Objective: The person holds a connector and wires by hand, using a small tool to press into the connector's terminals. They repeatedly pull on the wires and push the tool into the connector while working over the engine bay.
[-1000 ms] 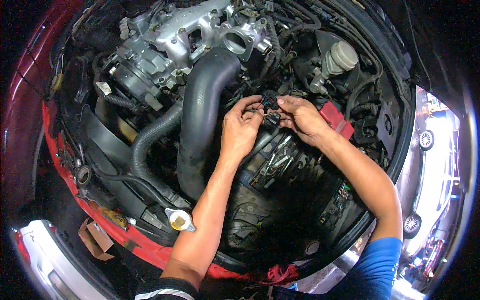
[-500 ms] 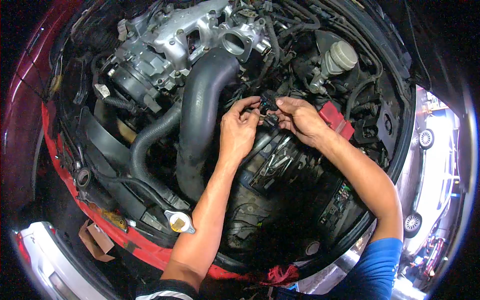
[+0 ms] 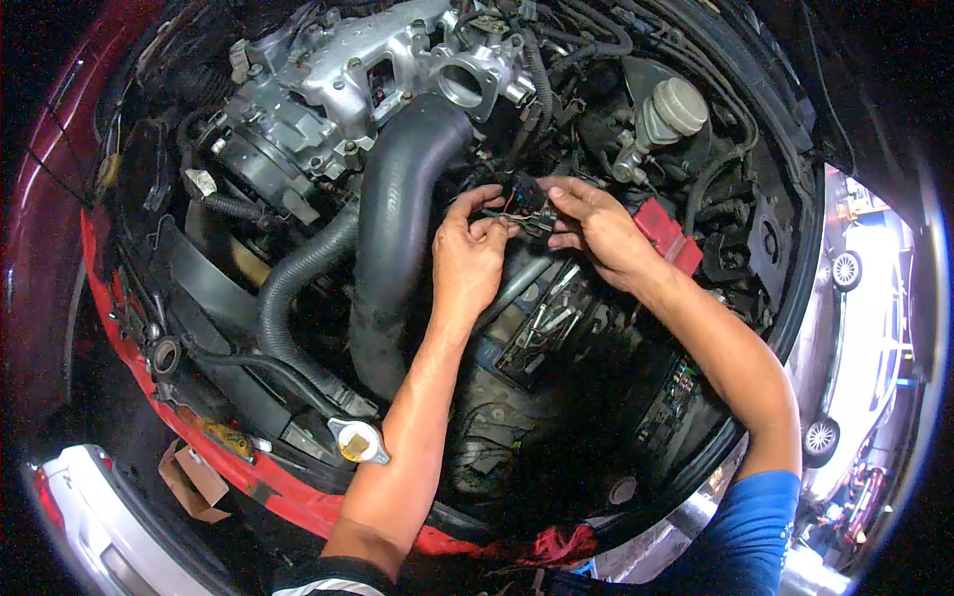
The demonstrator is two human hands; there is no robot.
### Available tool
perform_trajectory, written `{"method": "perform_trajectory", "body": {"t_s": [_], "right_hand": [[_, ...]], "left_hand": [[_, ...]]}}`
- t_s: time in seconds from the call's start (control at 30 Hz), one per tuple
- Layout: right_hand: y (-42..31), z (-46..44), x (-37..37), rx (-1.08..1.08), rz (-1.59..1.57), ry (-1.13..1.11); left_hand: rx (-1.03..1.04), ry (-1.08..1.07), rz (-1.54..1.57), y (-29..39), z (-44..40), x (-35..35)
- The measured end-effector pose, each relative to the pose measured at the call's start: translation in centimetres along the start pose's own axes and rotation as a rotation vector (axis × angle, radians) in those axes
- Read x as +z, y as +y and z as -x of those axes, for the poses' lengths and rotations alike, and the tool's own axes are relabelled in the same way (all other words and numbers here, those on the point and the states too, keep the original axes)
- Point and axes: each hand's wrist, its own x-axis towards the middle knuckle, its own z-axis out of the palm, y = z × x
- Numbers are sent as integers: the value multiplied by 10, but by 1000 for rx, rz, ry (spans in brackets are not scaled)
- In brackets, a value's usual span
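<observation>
A: And deep in the engine bay [image 3: 308, 505], well inside its red edge, a dark connector [image 3: 538, 223] is being worked on by two hands at once! How is it held?

B: At the left hand [image 3: 470, 258], thin wires [image 3: 515, 217] are pinched, the grip all but closed, thumb and fingertip nearly meeting. At the right hand [image 3: 611, 238], the connector is held from the opposite side, that grip parted only about as far as the dark body demands.

A: And progress? What can be called done?

B: Connector and wires are both in hand; that much can be called. Whether any wire is seated or loose cannot be told (the pieces are tiny and half covered by fingertips), though one reddish strand can be picked out.

A: And what is left, farther out?

B: Plenty, it is judged! The mouth of the silver throttle body [image 3: 492, 74] is left uncovered, and the upper end of the thick black hose [image 3: 397, 228] is seen just below it, apparently not joined. Under the hands, metal pieces [image 3: 547, 323] (tools, perhaps) are left untouched. Beside the right hand, toward the bay's far right edge, a red cover [image 3: 664, 236] is seen, not grasped by either hand.
</observation>
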Motion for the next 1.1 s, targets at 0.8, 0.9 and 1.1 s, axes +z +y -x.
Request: {"method": "perform_trajectory", "body": {"t_s": [0.8,0.9,1.1], "right_hand": [[28,9,-8,-89,-141,-110],[27,9,-7,-64,-119,-109],[25,12,-3,-75,-117,-121]], "left_hand": [[21,-17,-265,7,7,5],[243,23,-436,2,7,6],[389,31,-611,0,9,6]]}}
